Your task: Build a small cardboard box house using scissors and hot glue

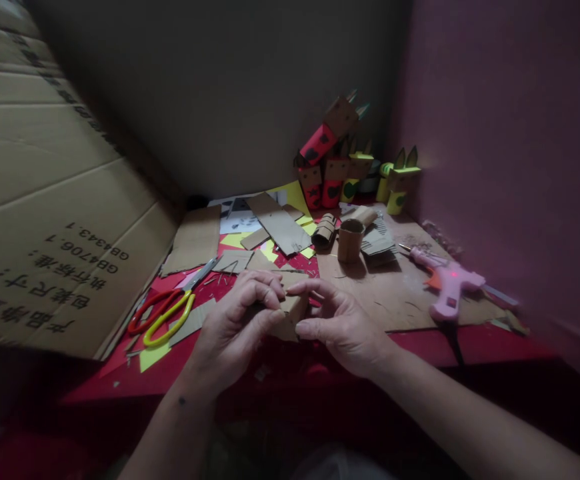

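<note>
Currently: left hand point(243, 313) pinched closed on folded cardboard piece point(296, 307) | right hand point(347, 328) half-curled, thumb and fingertips gripping its right side | piece held over near part of red-covered desk point(335, 370) | yellow-and-red-handled scissors point(187, 291) lie left, pink glue gun point(451, 287) right | upright cardboard tube point(351, 243) beyond | red and yellow figures point(334, 192) at back

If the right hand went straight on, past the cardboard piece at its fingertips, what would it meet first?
Probably the left hand, across the cardboard piece; exact depth is unclear.
</note>
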